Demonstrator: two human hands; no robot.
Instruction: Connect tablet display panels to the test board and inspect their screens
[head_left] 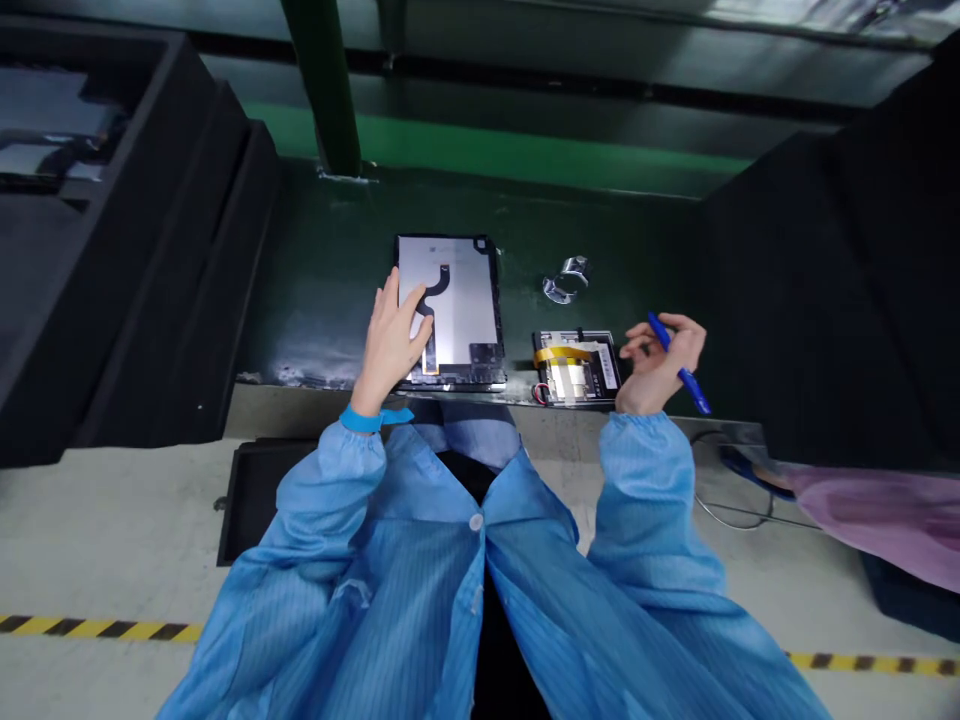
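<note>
A tablet-sized display panel (469, 300) lies back side up at the front edge of the dark green bench, with a black ribbon cable (441, 285) curving across its silvery back. My left hand (391, 335), a blue wrist strap (367, 420) at its wrist, rests fingers apart on the panel's left side. A blue pen (679, 362) sits in my right hand (660, 365), its fingers curled round it. Just left of that hand is a small circuit assembly (577, 368) with an orange flat cable. Behind it lies a shiny clear roll (566, 280), perhaps tape.
Stacked black trays (187, 270) flank the bench on the left, the top one holding panels. A tall black stack (840, 280) stands at the right. A green post (326, 90) rises at the back. Pink cloth (885, 515) shows at lower right.
</note>
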